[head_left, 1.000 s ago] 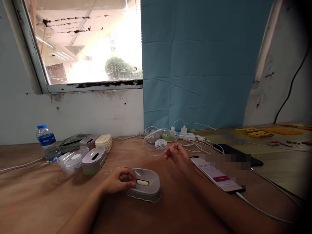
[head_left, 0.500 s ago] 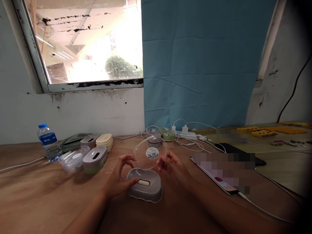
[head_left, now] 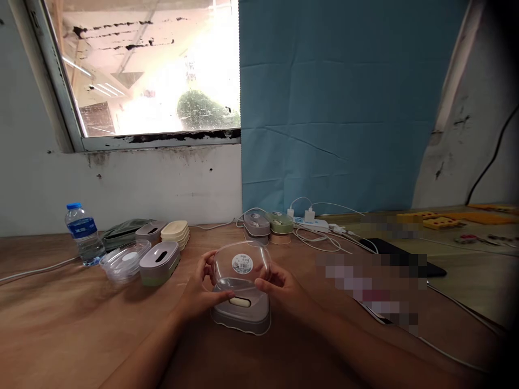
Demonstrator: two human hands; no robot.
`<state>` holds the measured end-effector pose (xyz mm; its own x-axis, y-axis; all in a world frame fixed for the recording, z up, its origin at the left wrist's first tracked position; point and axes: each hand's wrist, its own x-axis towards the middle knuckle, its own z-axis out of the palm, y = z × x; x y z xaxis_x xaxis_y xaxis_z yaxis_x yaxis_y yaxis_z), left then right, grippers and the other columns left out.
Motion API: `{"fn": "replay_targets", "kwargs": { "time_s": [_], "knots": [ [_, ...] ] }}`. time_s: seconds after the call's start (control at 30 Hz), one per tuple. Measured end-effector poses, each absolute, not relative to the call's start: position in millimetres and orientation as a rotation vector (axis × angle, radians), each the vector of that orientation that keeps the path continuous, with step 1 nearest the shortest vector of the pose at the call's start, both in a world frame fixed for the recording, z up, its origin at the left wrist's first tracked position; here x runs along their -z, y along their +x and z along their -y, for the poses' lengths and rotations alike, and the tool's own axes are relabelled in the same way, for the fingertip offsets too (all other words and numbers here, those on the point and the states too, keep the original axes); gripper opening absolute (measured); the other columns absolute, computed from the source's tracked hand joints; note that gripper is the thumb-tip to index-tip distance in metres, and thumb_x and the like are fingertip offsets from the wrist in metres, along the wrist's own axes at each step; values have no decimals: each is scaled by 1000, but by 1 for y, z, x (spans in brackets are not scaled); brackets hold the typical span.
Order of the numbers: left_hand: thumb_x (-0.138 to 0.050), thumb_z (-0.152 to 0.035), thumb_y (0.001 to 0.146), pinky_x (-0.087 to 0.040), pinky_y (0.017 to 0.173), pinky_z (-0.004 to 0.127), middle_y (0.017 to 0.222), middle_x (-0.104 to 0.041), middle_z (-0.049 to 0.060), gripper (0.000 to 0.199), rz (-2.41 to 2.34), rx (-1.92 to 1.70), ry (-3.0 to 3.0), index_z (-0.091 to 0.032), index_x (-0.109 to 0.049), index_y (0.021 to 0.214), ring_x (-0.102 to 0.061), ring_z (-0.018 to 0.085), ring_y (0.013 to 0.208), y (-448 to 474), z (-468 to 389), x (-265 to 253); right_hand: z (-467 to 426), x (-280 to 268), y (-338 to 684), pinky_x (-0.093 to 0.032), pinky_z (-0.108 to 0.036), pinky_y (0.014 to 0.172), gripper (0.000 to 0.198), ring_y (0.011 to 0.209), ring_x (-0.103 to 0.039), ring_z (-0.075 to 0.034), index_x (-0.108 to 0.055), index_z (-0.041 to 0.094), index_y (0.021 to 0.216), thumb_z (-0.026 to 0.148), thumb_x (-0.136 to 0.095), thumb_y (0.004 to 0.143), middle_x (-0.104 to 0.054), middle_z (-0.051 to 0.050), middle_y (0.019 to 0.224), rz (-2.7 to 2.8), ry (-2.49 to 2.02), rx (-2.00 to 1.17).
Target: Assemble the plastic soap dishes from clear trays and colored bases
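A clear plastic lid [head_left: 223,266] with a round printed label [head_left: 242,264] is tilted over the back of a grey oval box [head_left: 255,317]. Through the slot in the box's top, a cream-coloured piece [head_left: 240,302] shows. My left hand [head_left: 198,289] is closed on the lid's left side, its thumb reaching in near the slot. On the other side, my right hand [head_left: 281,288] grips the lid's right edge, thumb in front and fingers partly hidden behind the clear plastic.
To the left are a water bottle [head_left: 84,237], a stack of clear lids [head_left: 121,266], a grey-and-green box [head_left: 159,265] and stacked cream trays [head_left: 175,232]. Two lidded boxes, grey [head_left: 257,224] and green [head_left: 280,222], stand behind. Cables [head_left: 324,244] and a partly blurred phone lie at right.
The clear lid has come down and nearer, from standing behind the grey box to leaning over its back. My right hand has moved in and closed on the lid's edge.
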<state>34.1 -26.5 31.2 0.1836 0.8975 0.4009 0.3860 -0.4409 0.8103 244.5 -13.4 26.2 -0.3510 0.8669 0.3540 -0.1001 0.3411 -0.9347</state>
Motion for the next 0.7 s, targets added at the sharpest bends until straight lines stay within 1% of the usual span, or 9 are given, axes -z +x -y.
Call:
{"fn": "replay_targets", "kwargs": {
  "time_s": [0.1, 0.2, 0.3, 0.47, 0.6, 0.7],
  "knots": [
    [-73, -34, 51, -42, 78, 32, 97, -48, 2, 77, -1205, -1125, 2012, -23, -32, 115, -49, 17, 86, 24, 21, -29, 12, -23, 247, -38, -23, 57, 40, 65, -48, -13, -46, 19, 78, 45, -69, 58, -49, 2, 73, 1729, -861, -962],
    [-74, -34, 49, -38, 83, 33, 97, -45, 3, 72, -1173, -1019, 2131, -21, -36, 109, -45, 18, 91, 12, 14, -21, 12, -23, 251, -36, -23, 56, 46, 65, -45, -14, -44, 18, 70, 50, -72, 50, -47, 2, 73, 1948, -1002, -564],
    [-74, -34, 50, -36, 85, 33, 97, -45, 3, 64, -1142, -926, 2153, -21, -40, 102, -43, 19, 95, 3, 8, -15, 12, -27, 255, -34, -22, 54, 49, 61, -44, -13, -41, 18, 61, 58, -68, 50, -46, 2, 68, 2133, -1095, -331],
    [-74, -32, 50, -36, 84, 31, 95, -47, 2, 64, -992, -805, 1980, -21, -39, 102, -46, 18, 94, -2, 5, -11, 10, -31, 260, -28, -20, 49, 52, 55, -43, -11, -42, 17, 54, 66, -59, 53, -48, 3, 60, 2328, -1111, -179],
    [-75, -30, 49, -36, 85, 32, 93, -49, 1, 62, -961, -762, 1943, -20, -41, 100, -47, 17, 91, -3, 2, -10, 6, -30, 265, -24, -20, 45, 54, 48, -43, -9, -45, 16, 50, 68, -56, 55, -52, 2, 53, 2457, -1131, -180],
    [-75, -31, 49, -36, 86, 32, 96, -49, 2, 62, -972, -737, 1953, -20, -42, 101, -47, 18, 93, -3, 1, -9, 4, -29, 269, -24, -20, 44, 54, 45, -45, -9, -49, 16, 49, 69, -54, 57, -55, 2, 50, 2538, -1129, -191]
  ]
}}
